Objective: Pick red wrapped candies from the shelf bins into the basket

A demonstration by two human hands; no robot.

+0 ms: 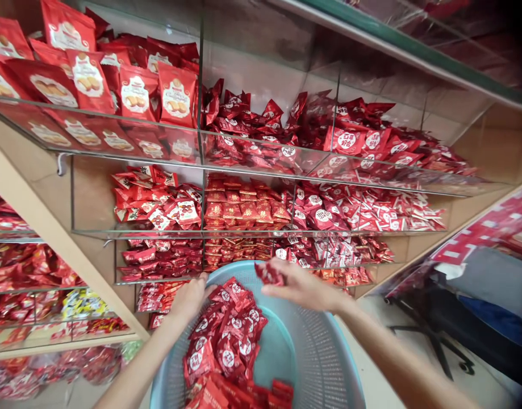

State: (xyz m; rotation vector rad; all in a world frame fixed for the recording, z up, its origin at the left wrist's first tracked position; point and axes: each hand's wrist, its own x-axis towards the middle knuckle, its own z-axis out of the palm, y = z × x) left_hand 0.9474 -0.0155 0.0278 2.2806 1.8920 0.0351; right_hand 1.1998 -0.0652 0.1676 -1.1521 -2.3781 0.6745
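Below the shelves is a light blue plastic basket [329, 352] with perforated walls, partly filled with dark red candy packets [230, 335] that carry round white labels. Brighter red packets [226, 392] lie at its near end. My left hand [195, 295] is closed over the basket's far left rim. Above the far right part of the basket, my right hand [297, 287] grips a dark red candy packet [269, 274]; whether it holds more than one I cannot tell. Just beyond both hands are shelf rows of red packets [243, 207].
Glass-fronted shelves [261, 162] rise ahead, divided by clear panels. Large red biscuit packets [135, 91] fill the upper left section. Another wooden rack [60, 261] of sweets stands at left. A dark office chair [477, 324] is at right on the pale floor.
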